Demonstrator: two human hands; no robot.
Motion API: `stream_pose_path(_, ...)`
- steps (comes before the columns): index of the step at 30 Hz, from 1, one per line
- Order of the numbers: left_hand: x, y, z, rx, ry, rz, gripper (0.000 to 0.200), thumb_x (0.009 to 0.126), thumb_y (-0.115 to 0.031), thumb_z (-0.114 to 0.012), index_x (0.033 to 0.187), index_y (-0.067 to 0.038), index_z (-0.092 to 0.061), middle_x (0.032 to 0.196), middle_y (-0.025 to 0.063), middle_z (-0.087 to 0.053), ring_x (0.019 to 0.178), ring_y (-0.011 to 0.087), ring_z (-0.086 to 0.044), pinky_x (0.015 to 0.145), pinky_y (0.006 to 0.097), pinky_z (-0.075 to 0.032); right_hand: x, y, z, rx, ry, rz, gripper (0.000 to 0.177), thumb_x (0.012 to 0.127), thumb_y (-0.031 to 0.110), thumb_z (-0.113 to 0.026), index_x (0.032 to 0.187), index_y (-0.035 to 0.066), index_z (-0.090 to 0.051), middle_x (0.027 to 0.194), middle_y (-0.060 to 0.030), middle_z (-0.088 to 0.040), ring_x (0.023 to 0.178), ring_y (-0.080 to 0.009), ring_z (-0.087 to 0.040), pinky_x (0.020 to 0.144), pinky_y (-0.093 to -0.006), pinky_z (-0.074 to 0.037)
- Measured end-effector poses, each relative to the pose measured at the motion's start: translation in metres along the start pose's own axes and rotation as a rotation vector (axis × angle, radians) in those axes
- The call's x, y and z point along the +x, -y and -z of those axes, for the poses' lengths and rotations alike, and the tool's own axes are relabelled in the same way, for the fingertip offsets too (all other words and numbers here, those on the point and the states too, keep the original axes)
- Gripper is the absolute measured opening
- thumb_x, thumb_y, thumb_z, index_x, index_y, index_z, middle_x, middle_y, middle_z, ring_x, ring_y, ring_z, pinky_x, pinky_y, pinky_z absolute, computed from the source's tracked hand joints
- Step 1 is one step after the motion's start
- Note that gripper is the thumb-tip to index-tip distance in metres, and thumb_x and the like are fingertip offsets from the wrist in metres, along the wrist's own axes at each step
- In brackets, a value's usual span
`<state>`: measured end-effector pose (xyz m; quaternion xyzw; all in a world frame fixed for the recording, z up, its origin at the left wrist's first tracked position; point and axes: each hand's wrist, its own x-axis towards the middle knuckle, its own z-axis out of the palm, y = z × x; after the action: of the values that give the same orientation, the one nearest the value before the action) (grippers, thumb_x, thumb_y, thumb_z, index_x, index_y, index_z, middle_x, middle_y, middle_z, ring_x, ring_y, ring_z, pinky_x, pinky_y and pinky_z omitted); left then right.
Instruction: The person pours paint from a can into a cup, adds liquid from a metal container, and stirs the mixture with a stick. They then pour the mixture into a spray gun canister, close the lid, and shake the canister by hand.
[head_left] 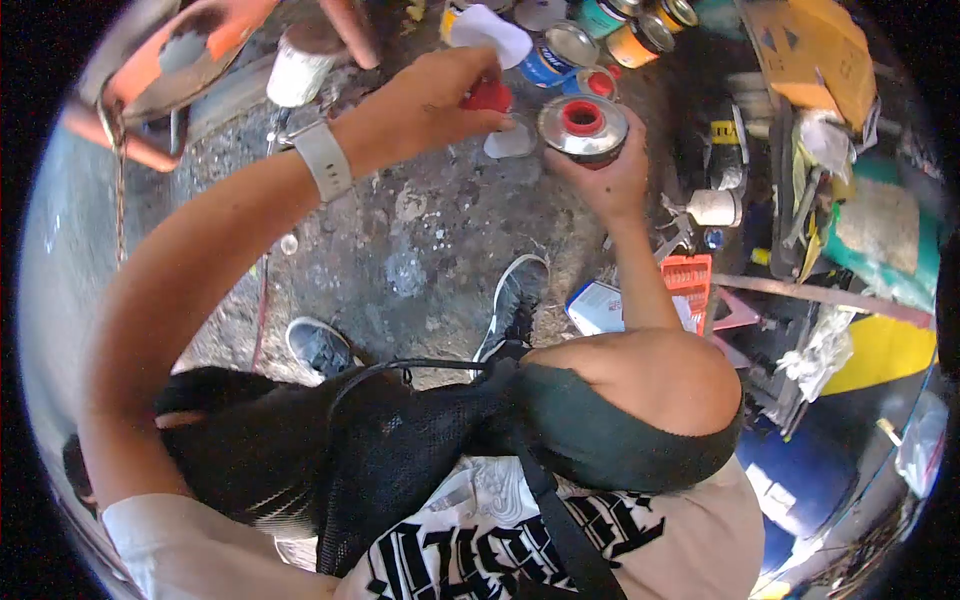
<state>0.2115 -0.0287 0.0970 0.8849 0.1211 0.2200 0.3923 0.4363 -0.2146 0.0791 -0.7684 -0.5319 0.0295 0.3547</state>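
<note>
My left hand (pixel 440 95), on the arm with a pale watch, has its fingers closed on a red cap (pixel 487 97). To its right, my right hand (pixel 610 180) is wrapped round a round metal can (pixel 553 127) with a red-rimmed opening in its top. The can is upright, its opening facing me. Just beyond the hands stand a blue can (pixel 548 62) and a smaller container with a red top (pixel 597 84). A white lid or cup (pixel 490 38) is beside my left fingers.
More paint cans (pixel 640 40) stand at the top. A white cup (pixel 300 65) is at the upper left, near an orange metal frame (pixel 215 45). On the right lie a spray gun (pixel 712 207), a red tray (pixel 686 275), cardboard (pixel 815 55) and rags.
</note>
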Motion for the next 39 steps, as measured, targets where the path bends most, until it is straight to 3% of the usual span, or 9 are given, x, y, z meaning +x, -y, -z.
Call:
stream_pose_path(2, 0.029, -0.016, -0.014, -0.028, -0.033, -0.148, 0.037, 0.087, -0.024, -0.076, 0.109, -0.001, -0.057, 0.095, 0.0154, -0.065, 0.086, 0.0302, -0.067, 0.077, 0.0396, -0.053, -0.007, 0.011, 0.001, 0.052, -0.068, -0.015, 0.103, 0.057, 0.036, -0.098, 0.136, 0.001, -0.042, 0.122, -0.0162, -0.064, 0.110, -0.0249, -0.064, 0.097, -0.0376, -0.052)
stream_pose_path(6, 0.054, -0.045, -0.047, 0.041, -0.007, -0.125, 0.038, 0.081, -0.025, -0.078, 0.105, -0.002, -0.060, 0.097, 0.0206, -0.065, 0.089, 0.0398, -0.064, 0.076, 0.0456, -0.051, -0.020, 0.003, -0.015, 0.208, -0.111, -0.005, 0.106, 0.054, 0.039, -0.098, 0.135, 0.000, -0.042, 0.122, -0.0171, -0.062, 0.110, -0.0304, -0.063, 0.097, -0.0411, -0.051)
stream_pose_path(11, 0.056, -0.066, -0.055, 0.030, 0.149, -0.009, 0.032, 0.079, -0.017, -0.078, 0.103, -0.002, -0.063, 0.094, 0.0181, -0.064, 0.085, 0.0374, -0.065, 0.075, 0.0445, -0.051, -0.033, -0.006, -0.016, 0.192, -0.169, 0.064, 0.109, 0.046, 0.047, -0.094, 0.131, 0.000, -0.047, 0.121, -0.0212, -0.059, 0.112, -0.0406, -0.057, 0.102, -0.0487, -0.043)
stream_pose_path(19, 0.067, -0.068, -0.063, 0.050, 0.156, 0.058, 0.032, 0.079, -0.014, -0.079, 0.107, -0.002, -0.068, 0.089, 0.0149, -0.063, 0.080, 0.0323, -0.065, 0.072, 0.0403, -0.052, -0.031, -0.004, -0.010, 0.139, -0.199, 0.096, 0.112, 0.044, 0.042, -0.096, 0.135, 0.000, -0.046, 0.124, -0.0211, -0.057, 0.115, -0.0429, -0.055, 0.101, -0.0479, -0.043)
stream_pose_path(26, 0.061, -0.075, -0.044, 0.006, 0.299, -0.132, 0.042, 0.075, -0.010, -0.080, 0.114, -0.003, -0.068, 0.094, 0.0144, -0.063, 0.085, 0.0332, -0.065, 0.075, 0.0397, -0.052, -0.036, 0.001, 0.006, 0.288, -0.104, 0.091, 0.103, 0.047, 0.035, -0.097, 0.132, 0.005, -0.049, 0.116, -0.0149, -0.062, 0.103, -0.0304, -0.065, 0.092, -0.0378, -0.051)
stream_pose_path(29, 0.057, -0.085, -0.030, -0.042, 0.332, -0.102, 0.042, 0.075, -0.010, -0.079, 0.115, -0.004, -0.069, 0.094, 0.0145, -0.063, 0.084, 0.0330, -0.064, 0.075, 0.0404, -0.052, -0.036, 0.009, 0.013, 0.551, 0.112, -0.045, 0.105, 0.044, 0.034, -0.098, 0.133, 0.005, -0.049, 0.115, -0.0101, -0.064, 0.105, -0.0233, -0.065, 0.095, -0.0348, -0.049)
stream_pose_path(36, 0.032, -0.096, -0.010, -0.070, 0.393, -0.124, 0.043, 0.074, -0.013, -0.080, 0.115, -0.007, -0.068, 0.102, 0.0131, -0.063, 0.095, 0.0332, -0.062, 0.084, 0.0402, -0.051, -0.038, 0.019, 0.016, 0.680, 0.234, 0.077, 0.103, 0.044, 0.037, -0.098, 0.130, 0.005, -0.051, 0.113, -0.0137, -0.063, 0.106, -0.0278, -0.065, 0.094, -0.0379, -0.051)
stream_pose_path(38, 0.026, -0.100, -0.003, -0.077, 0.425, -0.130, 0.044, 0.074, -0.014, -0.080, 0.116, -0.009, -0.068, 0.107, 0.0123, -0.064, 0.101, 0.0333, -0.061, 0.088, 0.0403, -0.050, -0.040, 0.023, 0.018, 1.156, 0.546, -0.158, 0.102, 0.045, 0.033, -0.098, 0.130, 0.005, -0.051, 0.114, -0.0126, -0.063, 0.109, -0.0256, -0.065, 0.095, -0.0375, -0.050)
stream_pose_path(39, 0.023, -0.100, -0.001, -0.105, 0.445, -0.136, 0.044, 0.074, -0.013, -0.080, 0.116, -0.009, -0.068, 0.107, 0.0121, -0.064, 0.101, 0.0333, -0.062, 0.089, 0.0404, -0.050, -0.040, 0.021, 0.014, 1.044, 0.495, -0.019, 0.103, 0.044, 0.032, -0.097, 0.132, 0.005, -0.051, 0.117, -0.0127, -0.064, 0.109, -0.0251, -0.065, 0.095, -0.0379, -0.051)
